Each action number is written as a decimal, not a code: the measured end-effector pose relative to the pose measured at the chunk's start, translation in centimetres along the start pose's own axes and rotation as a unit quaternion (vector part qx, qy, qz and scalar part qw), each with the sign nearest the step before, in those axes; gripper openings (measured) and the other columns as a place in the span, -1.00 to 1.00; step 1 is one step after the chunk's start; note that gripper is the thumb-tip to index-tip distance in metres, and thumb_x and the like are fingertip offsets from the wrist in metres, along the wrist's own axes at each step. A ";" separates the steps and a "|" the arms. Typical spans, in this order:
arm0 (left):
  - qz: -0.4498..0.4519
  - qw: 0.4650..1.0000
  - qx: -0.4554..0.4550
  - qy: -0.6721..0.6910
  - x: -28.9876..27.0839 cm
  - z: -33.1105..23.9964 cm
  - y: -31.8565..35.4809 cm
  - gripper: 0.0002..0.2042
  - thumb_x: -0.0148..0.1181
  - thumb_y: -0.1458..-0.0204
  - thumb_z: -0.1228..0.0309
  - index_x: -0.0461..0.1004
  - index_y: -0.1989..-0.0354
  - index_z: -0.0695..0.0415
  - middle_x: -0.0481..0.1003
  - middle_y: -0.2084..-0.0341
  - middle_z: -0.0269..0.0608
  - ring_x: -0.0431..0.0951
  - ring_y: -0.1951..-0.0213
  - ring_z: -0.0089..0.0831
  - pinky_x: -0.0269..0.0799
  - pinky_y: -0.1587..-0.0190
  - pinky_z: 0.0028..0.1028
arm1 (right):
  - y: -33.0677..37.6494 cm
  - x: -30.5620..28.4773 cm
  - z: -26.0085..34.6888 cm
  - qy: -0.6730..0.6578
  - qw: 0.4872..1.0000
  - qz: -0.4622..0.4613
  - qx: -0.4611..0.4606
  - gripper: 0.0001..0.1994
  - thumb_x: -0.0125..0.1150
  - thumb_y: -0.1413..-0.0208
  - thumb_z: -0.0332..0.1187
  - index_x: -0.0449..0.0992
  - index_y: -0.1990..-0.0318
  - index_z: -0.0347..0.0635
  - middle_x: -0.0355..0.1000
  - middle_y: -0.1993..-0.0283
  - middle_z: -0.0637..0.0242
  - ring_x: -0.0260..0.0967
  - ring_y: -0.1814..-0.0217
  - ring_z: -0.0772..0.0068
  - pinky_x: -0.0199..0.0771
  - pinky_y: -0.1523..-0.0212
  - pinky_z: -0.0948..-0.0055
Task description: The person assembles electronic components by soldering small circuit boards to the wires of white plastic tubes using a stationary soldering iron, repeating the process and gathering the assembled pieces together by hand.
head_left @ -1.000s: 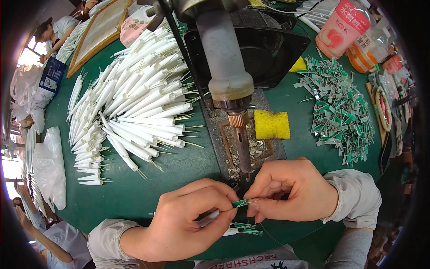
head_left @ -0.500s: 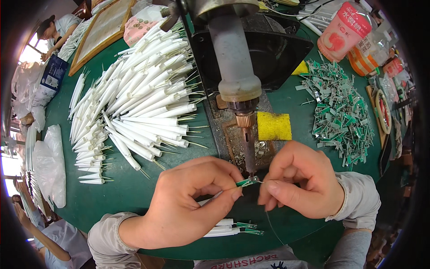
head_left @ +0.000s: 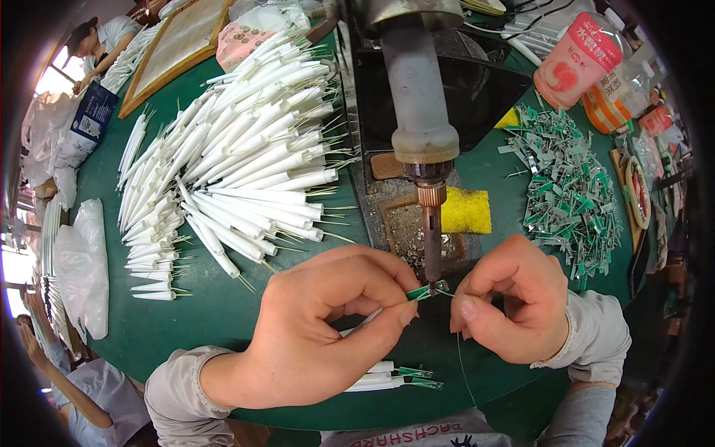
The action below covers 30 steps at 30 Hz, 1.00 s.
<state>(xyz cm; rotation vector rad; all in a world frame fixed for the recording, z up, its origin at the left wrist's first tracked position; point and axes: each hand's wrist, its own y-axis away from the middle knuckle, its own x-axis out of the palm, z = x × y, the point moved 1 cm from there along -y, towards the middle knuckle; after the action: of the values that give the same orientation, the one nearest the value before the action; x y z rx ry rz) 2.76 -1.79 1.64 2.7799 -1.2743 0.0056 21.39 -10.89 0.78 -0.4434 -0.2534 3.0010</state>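
I sit at a big round green table [head_left: 223, 320]. On it, up and to my left, lies a huge pile of white tubes [head_left: 231, 171] with thin wires poking out of their ends. In front of me a fat grey soldering iron [head_left: 417, 97] hangs down from its dark stand, and its thin tip points right down between my hands. On my right is a heap of little green and silver parts [head_left: 570, 190]. A yellow sponge [head_left: 465, 210] lies just beside the iron's tip. My left hand [head_left: 328, 328] is curled up, and its thumb and first finger pinch one white tube with a small green piece [head_left: 418, 292] at its end. That green piece is right under the iron's tip, touching it or almost. My right hand [head_left: 518, 302] is curled too, and its fingertips pinch a very thin wire [head_left: 447, 292] that meets the green piece at the tip. Near my tummy, by the table edge, lie a few finished tubes [head_left: 391, 376] with green ends.
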 end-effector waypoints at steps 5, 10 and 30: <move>0.017 0.998 0.046 -0.043 -0.3 0.0 -0.1 -0.96 0.17 0.04 0.73 0.47 0.43 0.37 0.44 0.26 -0.03 0.55 0.32 -0.49 0.46 0.30 -0.61 | 0.0 0.0 -0.1 -0.001 1.000 -0.007 -0.017 -0.84 0.28 0.04 -0.55 0.36 0.42 -0.23 0.34 0.63 0.48 0.30 0.68 0.76 0.23 0.66 0.73; 0.012 0.998 0.032 -0.056 -0.4 0.0 0.1 -0.96 0.17 0.05 0.73 0.47 0.43 0.37 0.44 0.26 -0.02 0.55 0.33 -0.50 0.45 0.31 -0.61 | -0.1 -0.1 -0.2 0.013 0.999 0.006 -0.033 -0.84 0.27 0.04 -0.56 0.36 0.41 -0.23 0.35 0.62 0.47 0.31 0.68 0.74 0.24 0.66 0.72; -0.025 0.984 -0.090 0.152 -0.6 0.2 0.1 -0.98 0.15 -0.01 0.69 0.44 0.40 0.38 0.42 0.26 -0.04 0.57 0.32 -0.46 0.53 0.24 -0.59 | -0.6 -0.5 0.7 -0.024 0.997 0.053 0.056 -0.85 0.24 -0.02 -0.51 0.34 0.39 -0.23 0.33 0.61 0.42 0.30 0.67 0.69 0.22 0.66 0.66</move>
<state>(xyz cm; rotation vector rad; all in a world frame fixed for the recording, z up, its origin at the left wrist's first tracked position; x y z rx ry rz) 2.33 -1.40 1.44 2.5350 -1.0717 0.2865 21.69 -10.48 1.68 -0.3848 -0.0658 3.1127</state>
